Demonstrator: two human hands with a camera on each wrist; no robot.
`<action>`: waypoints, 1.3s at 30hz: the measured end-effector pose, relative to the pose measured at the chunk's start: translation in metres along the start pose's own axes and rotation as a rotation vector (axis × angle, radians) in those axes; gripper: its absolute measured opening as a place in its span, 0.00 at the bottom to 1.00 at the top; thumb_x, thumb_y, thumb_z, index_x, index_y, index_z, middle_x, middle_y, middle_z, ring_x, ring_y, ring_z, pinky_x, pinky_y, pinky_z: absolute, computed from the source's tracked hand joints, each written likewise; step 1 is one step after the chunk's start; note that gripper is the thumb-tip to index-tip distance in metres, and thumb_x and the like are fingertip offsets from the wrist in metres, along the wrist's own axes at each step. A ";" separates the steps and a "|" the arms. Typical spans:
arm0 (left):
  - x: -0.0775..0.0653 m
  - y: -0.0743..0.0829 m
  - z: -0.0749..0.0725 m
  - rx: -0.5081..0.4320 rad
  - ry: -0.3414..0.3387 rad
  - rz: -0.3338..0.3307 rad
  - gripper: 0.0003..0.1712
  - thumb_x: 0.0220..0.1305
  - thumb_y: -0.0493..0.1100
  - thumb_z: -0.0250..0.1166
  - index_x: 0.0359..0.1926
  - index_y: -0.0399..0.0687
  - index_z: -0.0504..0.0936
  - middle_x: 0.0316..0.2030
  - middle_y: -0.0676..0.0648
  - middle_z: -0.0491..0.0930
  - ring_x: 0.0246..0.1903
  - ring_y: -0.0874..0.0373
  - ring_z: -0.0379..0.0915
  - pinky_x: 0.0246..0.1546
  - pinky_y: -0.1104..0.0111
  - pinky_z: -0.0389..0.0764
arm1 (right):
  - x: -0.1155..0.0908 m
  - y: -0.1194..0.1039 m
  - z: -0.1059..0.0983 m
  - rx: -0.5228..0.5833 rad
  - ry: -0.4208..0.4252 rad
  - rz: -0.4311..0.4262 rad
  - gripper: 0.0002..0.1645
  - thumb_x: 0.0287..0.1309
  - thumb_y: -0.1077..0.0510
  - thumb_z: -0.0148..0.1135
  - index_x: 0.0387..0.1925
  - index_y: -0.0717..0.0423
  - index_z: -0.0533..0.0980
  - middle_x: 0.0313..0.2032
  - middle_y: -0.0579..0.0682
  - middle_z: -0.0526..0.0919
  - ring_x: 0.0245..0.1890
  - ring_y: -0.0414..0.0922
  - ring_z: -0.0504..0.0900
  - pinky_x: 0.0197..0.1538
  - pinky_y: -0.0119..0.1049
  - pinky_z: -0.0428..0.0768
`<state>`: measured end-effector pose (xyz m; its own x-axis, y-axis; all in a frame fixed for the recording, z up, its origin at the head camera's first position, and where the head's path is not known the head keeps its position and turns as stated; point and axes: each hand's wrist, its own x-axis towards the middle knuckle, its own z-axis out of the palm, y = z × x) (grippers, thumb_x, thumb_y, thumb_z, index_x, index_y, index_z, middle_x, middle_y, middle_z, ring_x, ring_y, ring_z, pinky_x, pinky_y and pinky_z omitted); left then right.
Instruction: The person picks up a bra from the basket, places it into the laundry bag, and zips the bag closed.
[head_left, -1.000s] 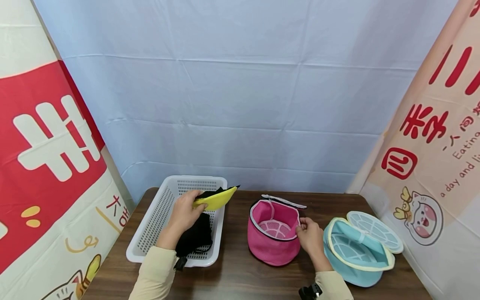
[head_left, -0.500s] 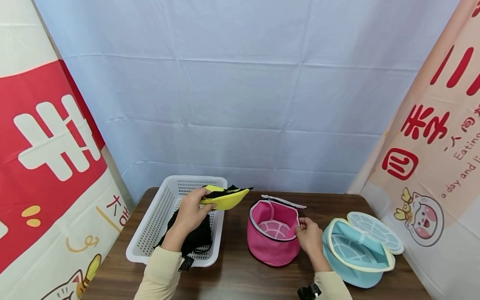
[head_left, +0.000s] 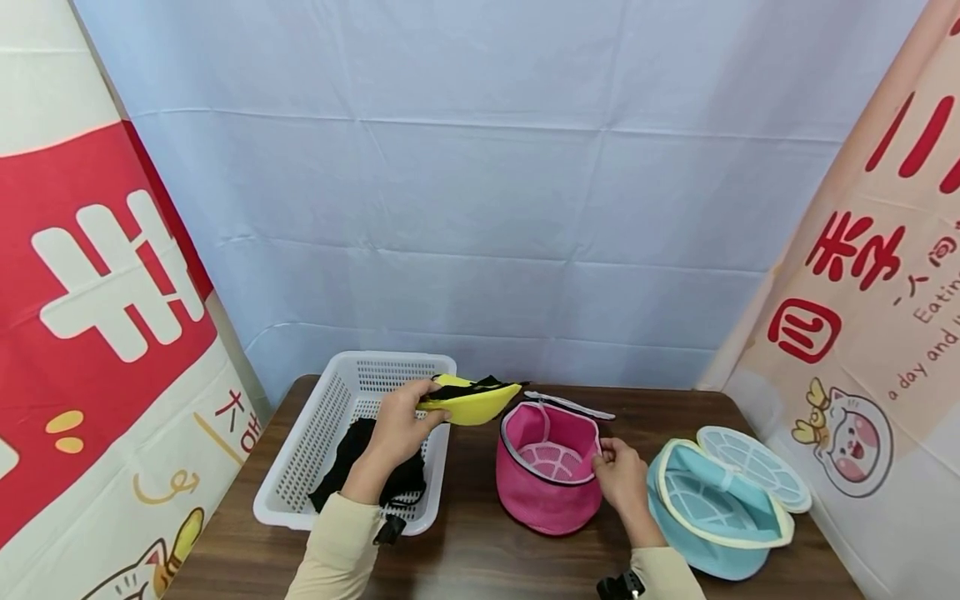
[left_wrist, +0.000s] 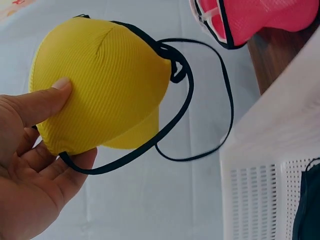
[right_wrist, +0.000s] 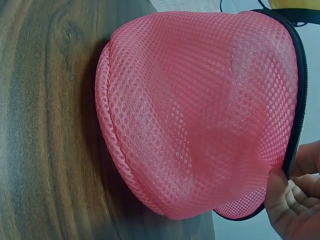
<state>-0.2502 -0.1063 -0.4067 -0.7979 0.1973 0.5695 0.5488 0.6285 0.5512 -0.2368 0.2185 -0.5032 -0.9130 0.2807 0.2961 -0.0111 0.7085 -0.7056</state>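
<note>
A yellow bra [left_wrist: 100, 85] with ribbed cups and thin black straps is pinched between the thumb and fingers of my left hand [head_left: 405, 421]. In the head view it hangs in the air between the white basket and the pink mesh laundry bag [head_left: 547, 504], its right tip near the bag's rim. My right hand [head_left: 621, 473] pinches the black-zippered rim of that bag on its right side. The bag stands upright with its mouth unzipped and a white mesh base visible inside; its lid [head_left: 570, 405] is folded back behind it.
A white perforated plastic basket [head_left: 288, 467] stands at the left with black fabric [head_left: 348, 467] in it. To the right, a light blue laundry bag [head_left: 712, 554] with cream trim lies with its round lid [head_left: 753, 467] flipped back. Everything rests on a dark wooden table [head_left: 480, 567], with cloth backdrops around it.
My left hand has carried the yellow bra rightward from over the basket toward the pink bag, uncovering more black fabric. The right hand keeps its place on the rim.
</note>
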 end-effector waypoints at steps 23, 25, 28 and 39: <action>0.005 0.020 0.039 -0.123 -0.106 0.091 0.16 0.51 0.33 0.71 0.42 0.39 0.78 0.39 0.45 0.79 0.36 0.56 0.76 0.32 0.69 0.77 | 0.002 0.004 -0.005 0.001 -0.013 0.008 0.13 0.47 0.66 0.59 0.38 0.67 0.78 0.22 0.49 0.76 0.24 0.44 0.73 0.30 0.39 0.69; 0.005 0.021 0.044 -0.113 -0.107 0.107 0.16 0.51 0.33 0.71 0.42 0.39 0.79 0.39 0.45 0.79 0.36 0.56 0.76 0.33 0.68 0.77 | 0.003 0.003 -0.006 0.005 -0.025 0.012 0.13 0.48 0.66 0.59 0.38 0.68 0.78 0.22 0.49 0.76 0.24 0.44 0.73 0.29 0.39 0.69; 0.005 0.023 0.050 -0.114 -0.118 0.122 0.15 0.50 0.33 0.70 0.41 0.39 0.79 0.39 0.46 0.79 0.37 0.57 0.76 0.35 0.67 0.77 | 0.004 0.004 -0.007 0.020 -0.047 0.021 0.14 0.48 0.66 0.59 0.38 0.69 0.78 0.22 0.49 0.77 0.23 0.44 0.73 0.29 0.38 0.69; 0.007 0.028 0.064 -0.178 -0.141 0.087 0.17 0.50 0.35 0.68 0.43 0.39 0.79 0.42 0.45 0.79 0.37 0.58 0.74 0.37 0.67 0.76 | 0.005 -0.003 -0.014 0.080 -0.120 0.028 0.15 0.49 0.68 0.58 0.40 0.72 0.78 0.23 0.50 0.77 0.21 0.41 0.73 0.26 0.33 0.71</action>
<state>-0.2560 -0.0392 -0.4259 -0.7659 0.3561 0.5353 0.6421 0.4649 0.6095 -0.2355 0.2269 -0.4907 -0.9555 0.2166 0.2001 -0.0134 0.6461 -0.7631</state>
